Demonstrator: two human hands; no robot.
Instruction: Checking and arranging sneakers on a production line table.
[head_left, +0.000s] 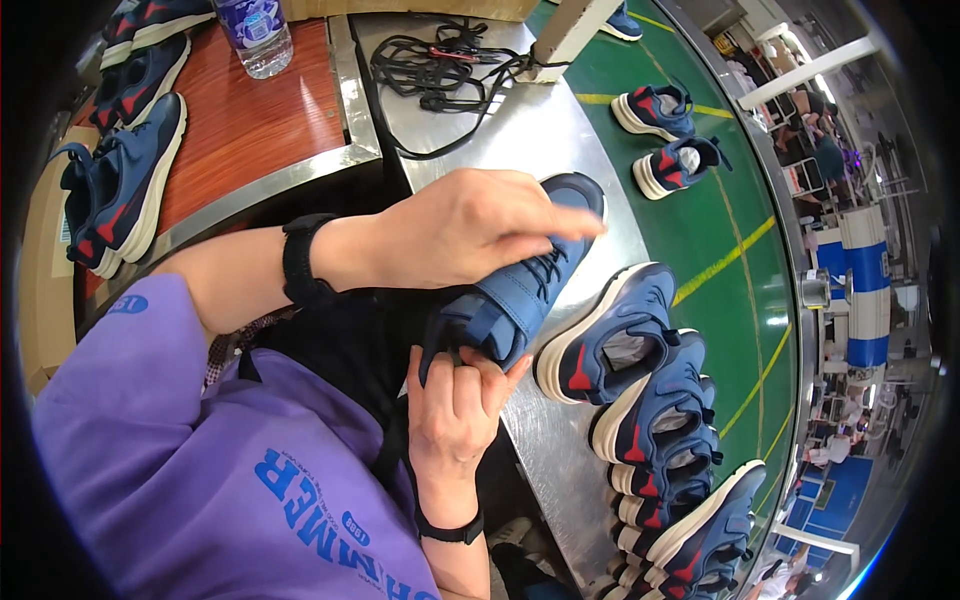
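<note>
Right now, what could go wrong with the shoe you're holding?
The shoe is held up off the metal bench by the left hand and the right hand, so it might slip and fall. It could also bump the row of shoes leaning close beside it and tip them.

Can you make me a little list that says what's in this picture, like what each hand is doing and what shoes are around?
Left hand: lies over the laces of a navy shoe
Right hand: pinches that shoe's heel end
Where the shoe is: at the edge of the metal bench
Row of shoes: same navy kind, white soles, leaning along the bench to the right
Green belt: two more shoes on it
Black laces: in a tangle at the bench's far end
Water bottle: on the reddish table
More shoes: far left
</note>
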